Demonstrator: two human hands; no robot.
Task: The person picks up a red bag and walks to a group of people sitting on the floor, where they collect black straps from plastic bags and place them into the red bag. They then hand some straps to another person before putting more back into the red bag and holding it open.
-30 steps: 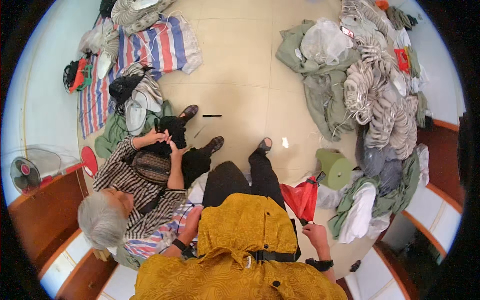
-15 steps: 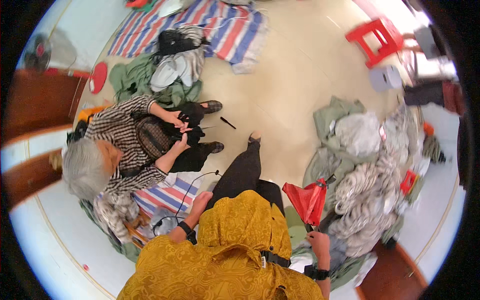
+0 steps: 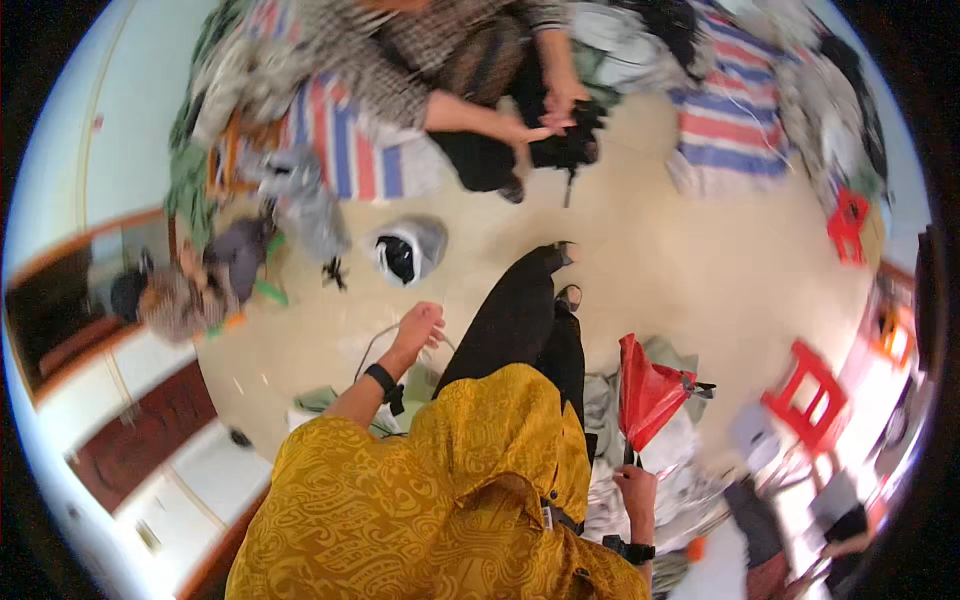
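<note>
My right hand (image 3: 635, 490) is closed round the dark handle of a red bag (image 3: 650, 402), which hangs in a loose triangle beside my right leg. Another dark strap end sticks out at the bag's far corner. On the other side, my left hand (image 3: 422, 326) is held out from my body with its fingers loosely apart and nothing in them. A thin dark cable (image 3: 372, 345) curves close to that wrist, partly hidden by the forearm. Both wrists carry black bands.
Ahead, a seated person in checked clothing (image 3: 450, 75) works at something dark. A white bag with black contents (image 3: 412, 250) stands on the floor. At far left another person (image 3: 185, 290) is low down. Pale fabric heaps (image 3: 660, 500) and a red stool (image 3: 808, 398) lie to the right.
My view has turned left, so the seated person now appears ahead, and the white bag and a second person have come into view. The red bag stays in my right hand; my left hand has lifted outward.
</note>
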